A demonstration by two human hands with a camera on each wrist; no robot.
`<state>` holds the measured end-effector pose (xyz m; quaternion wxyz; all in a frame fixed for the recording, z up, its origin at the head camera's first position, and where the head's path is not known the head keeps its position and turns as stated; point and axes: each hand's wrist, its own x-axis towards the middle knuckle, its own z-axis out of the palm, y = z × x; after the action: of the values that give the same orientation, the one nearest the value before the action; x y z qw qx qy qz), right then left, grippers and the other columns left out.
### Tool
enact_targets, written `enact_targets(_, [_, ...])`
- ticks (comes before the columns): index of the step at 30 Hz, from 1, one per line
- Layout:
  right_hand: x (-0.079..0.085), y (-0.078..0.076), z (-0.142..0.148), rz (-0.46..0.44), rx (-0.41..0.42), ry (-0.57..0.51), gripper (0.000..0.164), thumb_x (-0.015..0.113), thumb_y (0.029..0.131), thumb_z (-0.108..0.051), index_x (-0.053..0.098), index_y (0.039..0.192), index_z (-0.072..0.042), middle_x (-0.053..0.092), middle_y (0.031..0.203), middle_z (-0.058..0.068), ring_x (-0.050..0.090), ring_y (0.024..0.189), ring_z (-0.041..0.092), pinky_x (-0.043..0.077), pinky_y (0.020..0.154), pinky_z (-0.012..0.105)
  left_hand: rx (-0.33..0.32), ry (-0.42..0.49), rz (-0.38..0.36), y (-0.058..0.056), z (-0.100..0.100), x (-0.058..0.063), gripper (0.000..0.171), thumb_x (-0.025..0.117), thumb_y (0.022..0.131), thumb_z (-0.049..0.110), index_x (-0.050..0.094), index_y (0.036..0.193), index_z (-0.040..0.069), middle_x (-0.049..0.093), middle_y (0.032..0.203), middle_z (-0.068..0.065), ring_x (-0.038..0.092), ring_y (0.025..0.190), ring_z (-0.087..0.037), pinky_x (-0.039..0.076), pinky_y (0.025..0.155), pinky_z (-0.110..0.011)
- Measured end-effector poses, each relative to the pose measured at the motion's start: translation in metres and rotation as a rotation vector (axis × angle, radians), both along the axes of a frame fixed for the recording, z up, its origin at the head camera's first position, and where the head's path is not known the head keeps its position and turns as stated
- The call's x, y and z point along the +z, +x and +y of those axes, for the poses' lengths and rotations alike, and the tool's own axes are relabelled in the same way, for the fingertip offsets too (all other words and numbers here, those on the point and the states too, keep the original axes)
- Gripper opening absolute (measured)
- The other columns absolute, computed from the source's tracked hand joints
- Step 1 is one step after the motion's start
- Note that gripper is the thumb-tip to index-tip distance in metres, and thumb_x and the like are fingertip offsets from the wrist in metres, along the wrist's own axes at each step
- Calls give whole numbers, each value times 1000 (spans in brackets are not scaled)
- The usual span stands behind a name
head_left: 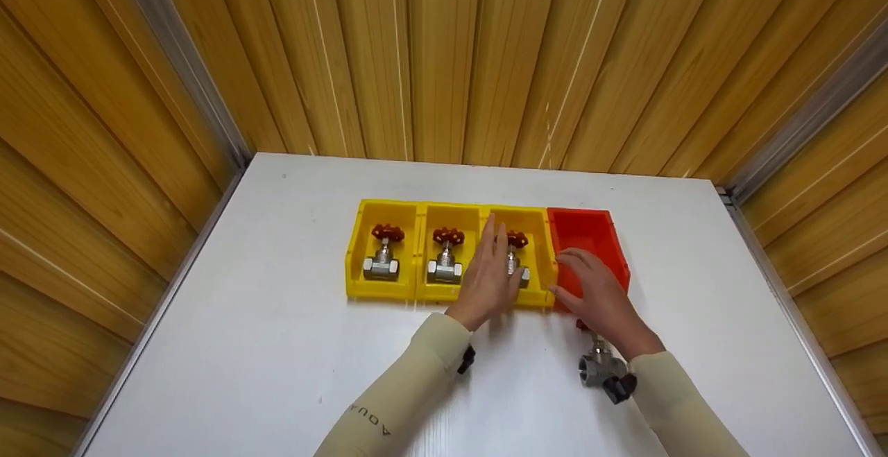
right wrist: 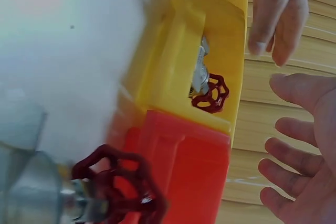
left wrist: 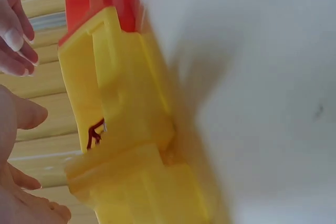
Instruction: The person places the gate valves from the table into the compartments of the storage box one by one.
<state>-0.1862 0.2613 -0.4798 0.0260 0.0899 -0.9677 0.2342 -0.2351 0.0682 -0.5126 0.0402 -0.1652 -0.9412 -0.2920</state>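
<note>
Above the third yellow bin (head_left: 538,297) my left hand (head_left: 488,278) hovers with straight fingers, holding nothing and partly hiding a gate valve (head_left: 517,238) with a red handwheel. My right hand (head_left: 602,297) is over the red bin (head_left: 581,225), fingers spread and loosely bent around nothing. Two more gate valves, a left one (head_left: 381,266) and a middle one (head_left: 445,270), stand in the other yellow bins. Below my right wrist another gate valve (head_left: 596,367) lies on the white table, partly covered; its handwheel (right wrist: 123,182) looms close in the right wrist view.
The bins form one row on the white table (head_left: 229,346), with the red one at the right end. A wood-patterned wall (head_left: 444,62) rises behind the table, and similar panels flank both sides. Black wrist straps (head_left: 619,387) show at the sleeves.
</note>
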Motion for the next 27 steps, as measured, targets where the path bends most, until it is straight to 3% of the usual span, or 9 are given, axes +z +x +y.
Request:
enact_targets(4, [-5, 13, 8, -10, -18, -23, 58, 74, 85, -32, 52, 136, -16, 45, 145, 6, 42, 134, 28, 48, 101, 50, -53, 29, -54, 4, 10, 1, 83, 60, 95, 34, 7, 157, 15, -12, 164, 2, 47, 135, -21, 44, 108, -32])
enact_targets(7, [-9, 23, 16, 6, -20, -15, 59, 75, 84, -31, 51, 136, -15, 46, 144, 8, 43, 133, 30, 49, 99, 50, -83, 55, -95, 7, 17, 0, 82, 59, 96, 33, 7, 157, 16, -11, 164, 4, 53, 128, -21, 50, 100, -30])
enact_targets(15, [-22, 49, 37, -5, -10, 19, 64, 78, 81, -29, 50, 136, -14, 47, 141, 8, 47, 126, 31, 54, 93, 47, -141, 75, -201, 10, 35, -5, 79, 54, 98, 36, 4, 157, 18, -2, 165, 1, 37, 142, -21, 39, 111, -35])
enact_targets(20, [-34, 57, 46, -71, -37, 19, 75, 80, 77, -41, 48, 140, -16, 47, 143, 8, 47, 128, 33, 51, 96, 51, -139, 87, -268, 9, 46, -6, 77, 53, 98, 35, 7, 157, 16, 4, 165, -2, 25, 148, -19, 30, 117, -36])
enact_targets(27, [-42, 67, 54, -123, -25, 38, 100, 86, 63, -49, 41, 145, -16, 38, 150, 7, 44, 130, 35, 47, 99, 57, -121, 145, -318, 7, 58, -6, 79, 54, 98, 35, 6, 157, 13, 5, 165, -4, 18, 150, -20, 24, 120, -36])
